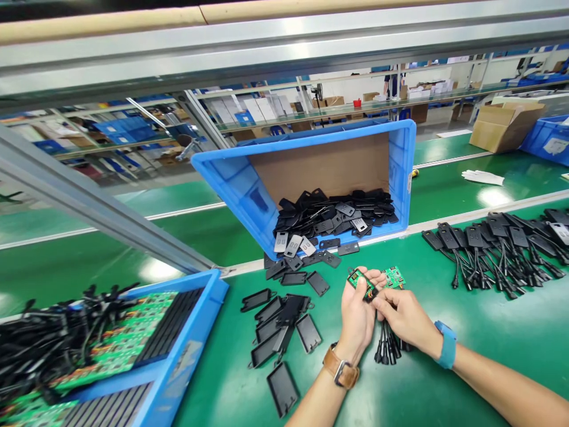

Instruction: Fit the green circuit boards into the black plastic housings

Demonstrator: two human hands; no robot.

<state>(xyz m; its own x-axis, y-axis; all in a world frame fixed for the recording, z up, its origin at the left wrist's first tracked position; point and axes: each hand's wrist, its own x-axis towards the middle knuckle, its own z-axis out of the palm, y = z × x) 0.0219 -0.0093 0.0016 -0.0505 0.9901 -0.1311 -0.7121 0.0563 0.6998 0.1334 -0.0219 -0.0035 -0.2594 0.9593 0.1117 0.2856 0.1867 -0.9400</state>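
Observation:
In my left hand (355, 317) lies a small black plastic case with a green circuit board (362, 286) set in it, the thumb pressing on the board. My right hand (406, 317) pinches at the case's lower end, where coloured wires show; its fingertips hide what exactly they grip. Just behind the hands, another green circuit board (395, 277) rests on the bench. Below them hangs or lies a bunch of black cables with plug ends (386, 347), partly covered by my right hand. Several empty black case halves (282, 388) are scattered to the left of my left hand.
A tilted blue bin (411, 178) holds a heap of black case parts (333, 219). At left, a blue tray (195, 338) carries circuit boards with cables. Cabled black units (484, 237) are piled at right. A white glove (483, 177) and a cardboard box (504, 126) lie beyond.

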